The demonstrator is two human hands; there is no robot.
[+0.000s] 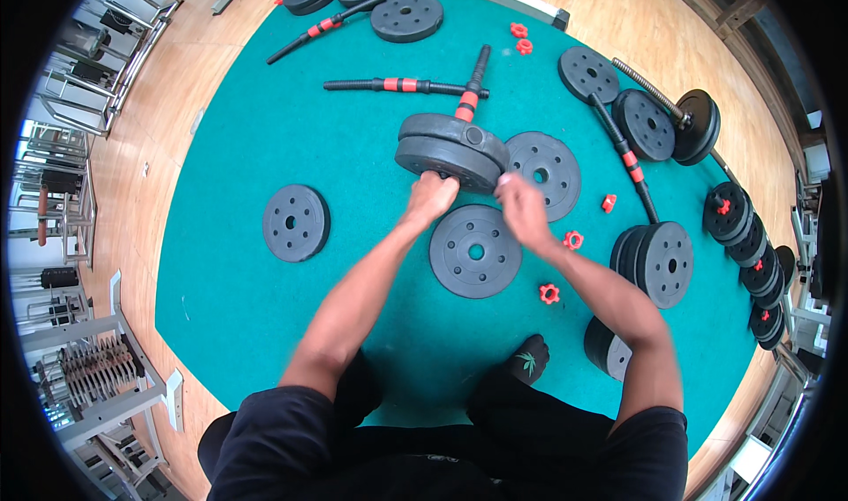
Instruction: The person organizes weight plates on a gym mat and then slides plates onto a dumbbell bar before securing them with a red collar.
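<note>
A dumbbell (467,103) with a red-banded black bar stands tilted in front of me, its far end bare. Two black weight plates (450,152) are stacked on its near end. My left hand (433,197) is closed at the middle of the near plate, around the bar's end, which the fingers hide. By the right rim of those plates is my right hand (525,208), smeared by motion, so its fingers are unclear. Just below the hands a loose plate (450,262) lies flat on the green mat (230,324). Another loose plate (561,178) lies behind my right hand.
A single plate (296,223) lies to the left. Red star-shaped collar nuts (549,293) are scattered on the right, near stacked plates (669,267). Another bar (371,86) lies beyond the dumbbell. More plates (406,17) sit at the far edge; a weight rack (97,368) stands left.
</note>
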